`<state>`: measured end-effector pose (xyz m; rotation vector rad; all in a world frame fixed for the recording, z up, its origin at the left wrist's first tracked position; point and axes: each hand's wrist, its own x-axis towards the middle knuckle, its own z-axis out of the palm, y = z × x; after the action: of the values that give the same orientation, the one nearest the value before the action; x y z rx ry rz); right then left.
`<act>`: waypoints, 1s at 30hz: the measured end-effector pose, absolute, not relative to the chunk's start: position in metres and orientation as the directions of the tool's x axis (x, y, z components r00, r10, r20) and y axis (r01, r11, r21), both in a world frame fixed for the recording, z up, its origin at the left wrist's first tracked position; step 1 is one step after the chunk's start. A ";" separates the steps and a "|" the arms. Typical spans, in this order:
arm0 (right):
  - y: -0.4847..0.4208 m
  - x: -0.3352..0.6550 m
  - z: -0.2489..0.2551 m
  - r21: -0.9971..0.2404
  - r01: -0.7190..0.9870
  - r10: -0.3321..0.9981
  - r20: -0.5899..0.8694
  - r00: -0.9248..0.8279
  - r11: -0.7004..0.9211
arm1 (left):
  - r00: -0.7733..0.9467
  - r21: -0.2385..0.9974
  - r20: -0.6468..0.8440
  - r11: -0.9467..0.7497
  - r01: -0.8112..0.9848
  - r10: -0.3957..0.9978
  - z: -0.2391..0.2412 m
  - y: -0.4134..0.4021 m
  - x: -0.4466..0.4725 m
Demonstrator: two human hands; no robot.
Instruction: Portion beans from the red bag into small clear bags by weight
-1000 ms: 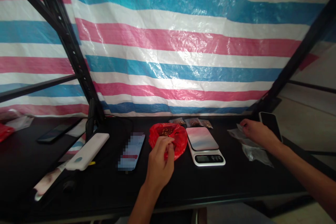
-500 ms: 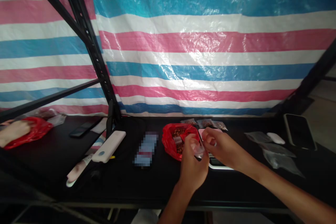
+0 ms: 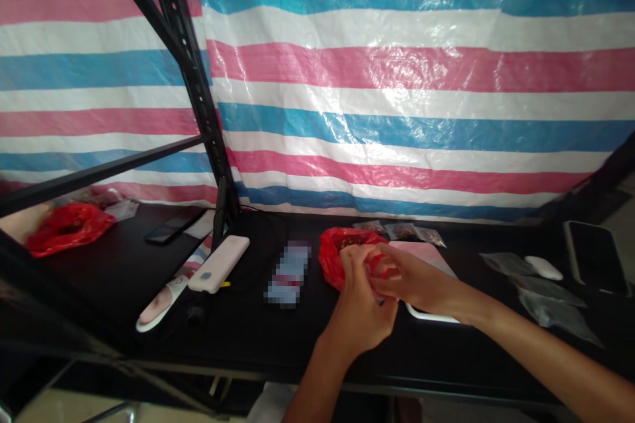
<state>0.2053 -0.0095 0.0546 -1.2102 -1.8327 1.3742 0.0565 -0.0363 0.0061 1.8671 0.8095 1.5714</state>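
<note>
Both hands meet right of centre in the lower half of the frame, fingers almost interlocked over the black bench! The left hand comes in from the bottom edge, fingers bent around a small clear bag, only a sliver of which shows between the hands. The right hand reaches across from the lower right, fingers curled at that same bag; whether they pinch it, I cannot tell, the fingers overlap so much.

Just behind them sits the red plastic bag, mouth open, brown bits showing at the top, its near side covered by the left hand. Under the right forearm, a scale, its pale plate and white front edge peeking out either side of the arm. Along the back, right of centre, three filled packets lie in a row!

Over to the lower right, flat clear bags overlap beside a white case, with a dark phone near the edge. Left of the red bag lies a phone with a blurred screen, and further left, a white power bank.
</note>
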 end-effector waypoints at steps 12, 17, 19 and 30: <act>-0.017 0.218 0.070 -0.829 0.512 0.957 0.091 -0.274 0.225 | 0.278 0.899 0.367 -0.415 0.142 0.888 0.005 -0.043 0.054; 0.009 0.206 0.068 -0.546 0.724 0.901 0.165 -0.401 0.422 | 0.151 0.920 0.379 -0.390 0.048 0.913 0.006 -0.036 0.029; 0.025 0.201 0.065 -0.427 0.787 0.891 0.124 -0.437 0.445 | 0.115 0.942 0.323 -0.331 0.058 0.939 0.006 -0.034 0.017; 0.059 0.198 0.067 -0.051 0.827 0.823 -0.077 -0.562 0.560 | 0.116 0.837 0.290 -0.310 0.451 0.950 0.004 -0.035 -0.002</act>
<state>0.1982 0.0586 0.0665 -1.4893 -2.8134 0.1301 -0.0015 -0.0349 0.0045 1.8326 1.3575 1.1378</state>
